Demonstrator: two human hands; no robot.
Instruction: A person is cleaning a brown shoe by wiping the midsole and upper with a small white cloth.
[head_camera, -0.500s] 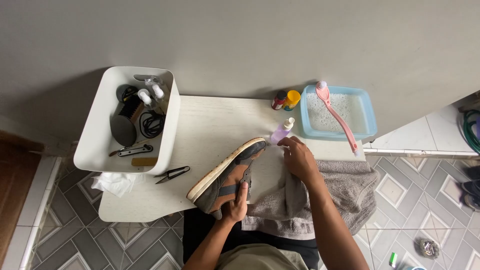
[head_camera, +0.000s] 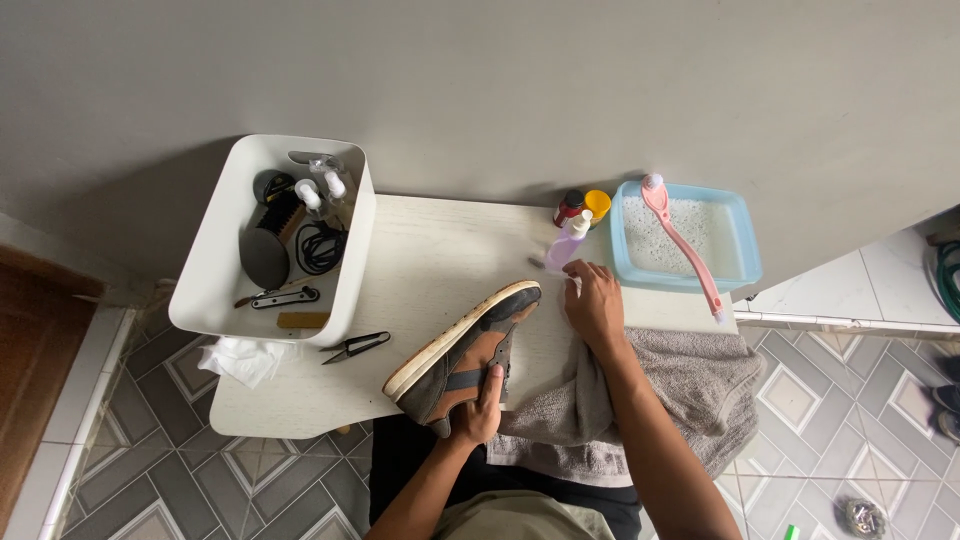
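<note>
White table (head_camera: 430, 265) against grey wall (head_camera: 500, 80) (patterned tiles (head_camera: 150, 480) below), left-hand fingers (head_camera: 492, 385) gripping shoe (head_camera: 460, 355), right hand (head_camera: 595, 305) on towel (head_camera: 700, 385).

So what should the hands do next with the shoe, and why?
Probably rub the brown and grey sneaker with the grey towel: the left hand props the shoe on its side, and the right hand presses towel near its toe.

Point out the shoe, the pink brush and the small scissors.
shoe (head_camera: 455, 372): head view, on its brown and grey side panel.
pink brush (head_camera: 683, 243): head view, midway along its handle.
small scissors (head_camera: 356, 347): head view, on its dark handles.
</note>
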